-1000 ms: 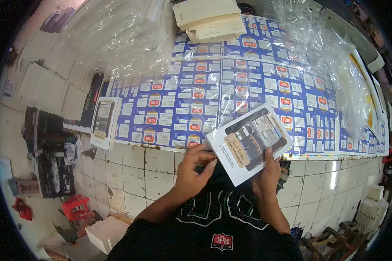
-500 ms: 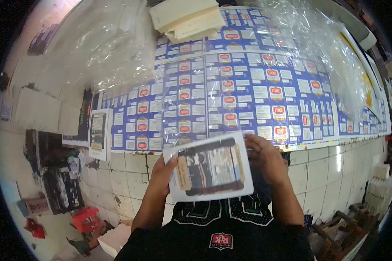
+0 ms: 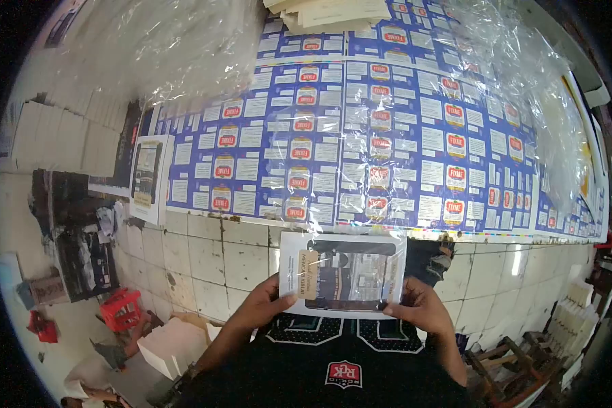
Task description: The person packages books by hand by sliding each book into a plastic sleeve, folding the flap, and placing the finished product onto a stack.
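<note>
A thin white book with a dark-framed picture on its cover is held level in front of my black shirt. Its surface shines, as if covered in clear plastic. My left hand grips the left edge, thumb on top. At the lower right corner, my right hand has its thumb on the cover and fingers around the edge. Another book with a similar cover lies at the left end of the table. Both hands' fingers are partly hidden beneath the held book.
Blue printed sheets with red labels cover the table. Clear plastic film is heaped at the left, and more plastic at the right. White stacks stand far left. A red crate and wooden frame are below.
The book has turned from tilted to nearly level and come closer to my body. My right hand has moved from its upper right corner down to the lower right corner.
</note>
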The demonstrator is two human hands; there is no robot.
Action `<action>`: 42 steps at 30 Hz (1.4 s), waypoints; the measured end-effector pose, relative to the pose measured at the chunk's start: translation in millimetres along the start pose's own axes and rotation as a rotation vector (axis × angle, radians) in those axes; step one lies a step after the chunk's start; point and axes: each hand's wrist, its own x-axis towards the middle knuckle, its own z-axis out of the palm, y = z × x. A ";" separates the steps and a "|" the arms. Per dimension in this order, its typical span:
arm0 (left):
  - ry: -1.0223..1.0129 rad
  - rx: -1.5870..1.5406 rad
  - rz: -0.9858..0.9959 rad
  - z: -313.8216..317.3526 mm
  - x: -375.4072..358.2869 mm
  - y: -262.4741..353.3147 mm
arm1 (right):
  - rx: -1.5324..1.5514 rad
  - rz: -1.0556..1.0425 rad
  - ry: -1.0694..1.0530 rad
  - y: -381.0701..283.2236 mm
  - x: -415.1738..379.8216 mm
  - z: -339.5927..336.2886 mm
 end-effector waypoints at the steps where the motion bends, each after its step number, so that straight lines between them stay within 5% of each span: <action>1: 0.002 -0.003 0.006 -6.7 4.4 -1.7 | -0.005 -0.058 -0.096 3.3 2.8 -5.0; 3: -0.112 -0.051 -0.096 -21.1 17.5 -11.7 | 0.013 -0.086 -0.070 2.1 27.8 -8.0; 5: -0.153 -0.016 -0.057 -24.0 26.1 -12.6 | -0.004 -0.154 0.093 -12.5 49.6 4.6; 8: -0.201 0.038 0.097 -26.9 40.9 -4.2 | 0.054 -0.193 0.025 -26.1 47.2 21.6; 10: 0.147 -0.544 -0.035 -11.3 51.3 2.9 | 0.049 -0.118 0.024 -21.1 41.5 28.2; 11: 0.151 -0.546 -0.044 -5.7 49.8 0.6 | 0.052 -0.109 0.022 -19.4 36.7 29.6; 13: 0.282 -0.475 -0.124 7.3 45.9 2.5 | -0.026 0.057 0.052 -20.1 22.5 30.2; 19: 0.167 -0.300 0.039 12.1 42.4 13.2 | 0.077 -0.178 0.084 -20.5 28.6 22.1; 25: 0.080 -0.210 -0.072 23.3 8.3 43.2 | 0.020 -0.117 0.152 -14.4 2.2 27.9; 29: 0.169 -0.172 0.039 22.1 57.8 71.4 | 0.011 -0.039 0.362 -67.7 33.0 21.7; 31: 0.125 -0.153 0.007 19.0 63.4 78.5 | 0.044 -0.254 0.274 -79.2 50.1 14.8; 33: 0.070 -0.119 0.000 18.1 66.0 92.5 | -0.215 -0.064 0.344 -67.0 37.4 3.3; 37: 0.026 -0.089 -0.023 18.9 40.3 69.8 | -0.144 -0.166 0.220 -45.1 17.5 13.1; 40: 0.140 0.154 0.351 14.9 63.7 77.1 | -0.150 -0.256 0.195 -60.1 31.5 17.1; 42: 0.180 0.078 0.326 11.9 89.8 102.4 | -0.205 -0.374 0.188 -90.0 59.1 15.7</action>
